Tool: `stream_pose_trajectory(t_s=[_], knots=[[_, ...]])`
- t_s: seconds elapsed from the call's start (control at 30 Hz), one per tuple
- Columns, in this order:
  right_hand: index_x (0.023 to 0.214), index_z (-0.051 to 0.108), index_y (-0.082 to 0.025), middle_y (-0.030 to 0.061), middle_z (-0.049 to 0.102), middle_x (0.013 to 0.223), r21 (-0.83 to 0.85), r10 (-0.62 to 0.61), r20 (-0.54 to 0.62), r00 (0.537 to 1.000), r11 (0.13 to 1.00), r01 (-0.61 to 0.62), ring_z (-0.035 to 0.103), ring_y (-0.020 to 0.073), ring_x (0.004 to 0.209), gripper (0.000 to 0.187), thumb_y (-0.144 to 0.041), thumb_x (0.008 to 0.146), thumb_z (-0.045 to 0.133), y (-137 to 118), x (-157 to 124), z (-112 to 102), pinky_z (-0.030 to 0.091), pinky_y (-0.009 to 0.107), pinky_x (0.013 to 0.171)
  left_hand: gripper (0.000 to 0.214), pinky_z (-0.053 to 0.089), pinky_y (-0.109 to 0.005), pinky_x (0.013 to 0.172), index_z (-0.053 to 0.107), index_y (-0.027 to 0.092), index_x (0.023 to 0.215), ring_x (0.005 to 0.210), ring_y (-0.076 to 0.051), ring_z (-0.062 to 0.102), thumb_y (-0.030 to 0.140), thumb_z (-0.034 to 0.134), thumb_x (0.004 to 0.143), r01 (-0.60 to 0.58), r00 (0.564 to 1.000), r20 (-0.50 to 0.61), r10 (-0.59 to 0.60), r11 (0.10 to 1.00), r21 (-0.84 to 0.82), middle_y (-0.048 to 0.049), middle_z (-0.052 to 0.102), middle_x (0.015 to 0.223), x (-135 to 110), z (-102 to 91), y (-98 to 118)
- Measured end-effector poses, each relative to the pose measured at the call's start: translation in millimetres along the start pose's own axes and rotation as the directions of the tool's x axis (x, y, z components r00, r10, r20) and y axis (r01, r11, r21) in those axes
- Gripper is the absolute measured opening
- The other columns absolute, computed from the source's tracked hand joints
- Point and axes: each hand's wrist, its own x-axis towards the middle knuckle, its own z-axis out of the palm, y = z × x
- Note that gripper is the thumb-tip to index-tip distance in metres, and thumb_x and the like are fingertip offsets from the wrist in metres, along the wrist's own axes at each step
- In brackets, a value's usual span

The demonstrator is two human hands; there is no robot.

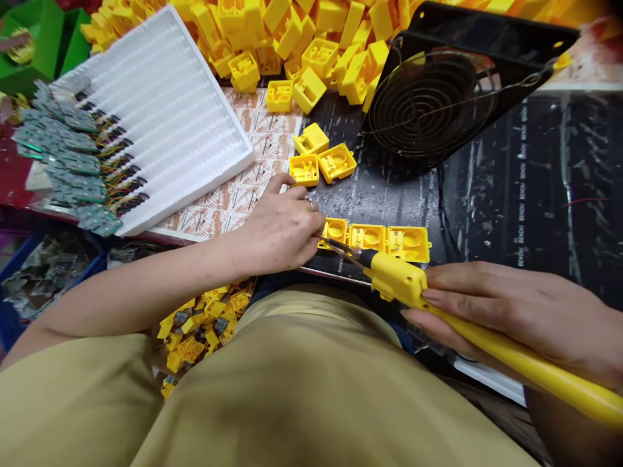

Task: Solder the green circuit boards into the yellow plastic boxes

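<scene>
My right hand (491, 305) grips a yellow soldering iron (399, 275) with a black collar and a thin metal tip. The tip points left, at the near edge of the leftmost yellow plastic case (335, 228) in a row of three. My left hand (287, 224) is closed at the left end of this row, its curled fingers covering part of that case. The middle case (367, 237) and right case (407, 243) lie open side up. Just beyond my left index finger sit three more cases, the nearest being an open-topped case (304, 170).
A large pile of yellow cases (292, 32) spreads along the back. At the right stands a black fan (428, 97) with a wire guard. A white foam tray (170, 123) at left bears wired circuit boards (73, 155). More yellow parts (204, 324) lie below the table edge.
</scene>
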Motion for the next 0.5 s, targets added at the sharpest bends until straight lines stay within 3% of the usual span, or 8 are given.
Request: stream_pose_trajectory(t_s=[0.17, 0.37, 0.5], knots=[[0.094, 0.060, -0.018, 0.0032, 0.072, 0.079, -0.024, -0.193, 0.049, 0.980, 0.981, 0.194, 0.069, 0.0072, 0.077, 0.008, -0.023, 0.096, 0.066, 1, 21, -11, 0.057, 0.017, 0.076, 0.021, 0.041, -0.049, 0.096, 0.061, 0.019, 0.064, 0.083, -0.023, 0.059, 0.023, 0.048, 0.079, -0.008, 0.997, 0.077, 0.002, 0.997, 0.073, -0.0023, 0.062, 0.063, 10, -6.9, 4], [0.094, 0.061, -0.020, 0.0021, 0.072, 0.077, -0.063, -0.151, -0.012, 0.988, 0.987, 0.150, 0.070, 0.0075, 0.074, 0.012, -0.028, 0.094, 0.070, 6, 21, -15, 0.058, 0.017, 0.075, 0.018, 0.042, -0.049, 0.095, 0.061, 0.019, 0.062, 0.081, -0.022, 0.059, 0.022, 0.050, 0.077, -0.022, 0.990, 0.137, 0.013, 0.998, 0.066, -0.0021, 0.060, 0.061, 16, -12.2, 4], [0.093, 0.061, -0.019, 0.0021, 0.072, 0.078, -0.024, -0.214, 0.010, 0.977, 0.977, 0.214, 0.069, 0.0071, 0.073, 0.009, -0.025, 0.098, 0.064, 7, 29, -14, 0.056, 0.016, 0.069, 0.018, 0.043, -0.047, 0.094, 0.061, 0.019, 0.063, 0.079, -0.022, 0.058, 0.023, 0.050, 0.077, -0.041, 0.987, 0.161, 0.023, 0.993, 0.108, -0.0024, 0.060, 0.061, 17, -13.7, 4]])
